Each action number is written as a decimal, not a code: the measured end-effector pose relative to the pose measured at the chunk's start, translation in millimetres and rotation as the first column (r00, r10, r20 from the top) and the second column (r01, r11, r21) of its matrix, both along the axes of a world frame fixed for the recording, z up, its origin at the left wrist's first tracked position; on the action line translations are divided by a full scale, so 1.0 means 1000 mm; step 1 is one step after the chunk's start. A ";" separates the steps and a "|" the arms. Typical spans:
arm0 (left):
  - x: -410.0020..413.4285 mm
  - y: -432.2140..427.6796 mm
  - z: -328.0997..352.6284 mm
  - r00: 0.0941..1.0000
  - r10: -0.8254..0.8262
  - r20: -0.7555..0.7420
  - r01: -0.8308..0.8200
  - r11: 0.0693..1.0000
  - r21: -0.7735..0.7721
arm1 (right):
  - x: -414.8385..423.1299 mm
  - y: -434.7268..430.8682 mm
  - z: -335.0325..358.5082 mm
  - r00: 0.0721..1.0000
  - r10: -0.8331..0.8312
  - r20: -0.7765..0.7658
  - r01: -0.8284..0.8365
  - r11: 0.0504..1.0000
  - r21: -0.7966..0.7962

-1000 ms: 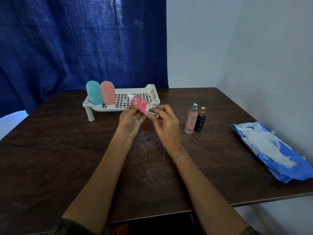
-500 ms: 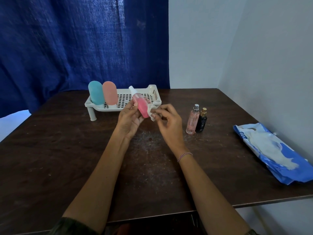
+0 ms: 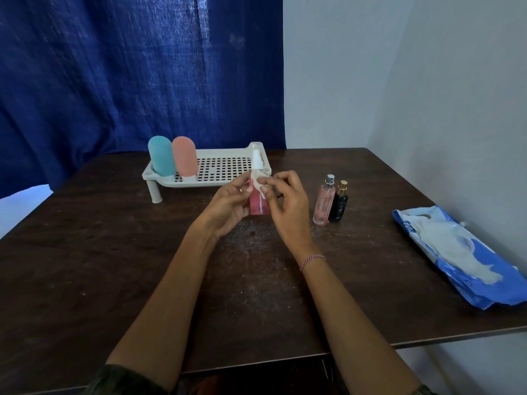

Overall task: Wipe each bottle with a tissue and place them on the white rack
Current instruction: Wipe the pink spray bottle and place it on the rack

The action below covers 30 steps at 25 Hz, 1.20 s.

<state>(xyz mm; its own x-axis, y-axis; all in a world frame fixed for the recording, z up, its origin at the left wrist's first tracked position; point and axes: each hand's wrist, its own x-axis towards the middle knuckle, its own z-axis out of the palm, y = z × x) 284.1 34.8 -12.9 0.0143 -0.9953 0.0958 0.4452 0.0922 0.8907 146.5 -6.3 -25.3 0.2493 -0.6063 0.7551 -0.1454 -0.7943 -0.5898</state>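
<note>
A dark brown wooden worktop [image 3: 114, 266], scuffed and dusted with pale specks, fills a corner of the room. A deep blue woven curtain [image 3: 128, 75] hangs behind it on the left, and a plain pale wall [image 3: 427, 81] runs behind and along the right.

One white plastic rack [image 3: 222, 169] stands at the back on short round legs. Its floor is a grid of square holes and its rim is raised. There are five bottles in all. Two stand at the rack's left end, touching each other: a teal bottle [image 3: 161, 156] and a peach bottle [image 3: 184, 156], both matte with rounded tops. Two slim glass ones stand side by side on the worktop right of the hands: a clear pink bottle [image 3: 323, 202] with a silver top and a black bottle [image 3: 338, 205] with a gold top.

The fifth, a translucent pink spray bottle [image 3: 258, 205] with a white cap, is held upright above the worktop, in front of the rack's right end. The left grip [image 3: 228, 203] is curled round its body. The right grip [image 3: 288, 206] pinches one crumpled white tissue [image 3: 260, 181] against the bottle's shoulder, just below the cap. A thin braided band [image 3: 312, 260] circles the right wrist.

One glossy blue and white tissue pack [image 3: 456, 252] lies flat near the right edge, well apart from the bottles.
</note>
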 end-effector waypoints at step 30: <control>0.003 -0.002 -0.001 0.852 0.488 0.192 -0.475 0.873 -0.111 | -0.013 -0.011 -0.008 0.941 0.169 -0.293 -0.081 0.954 0.290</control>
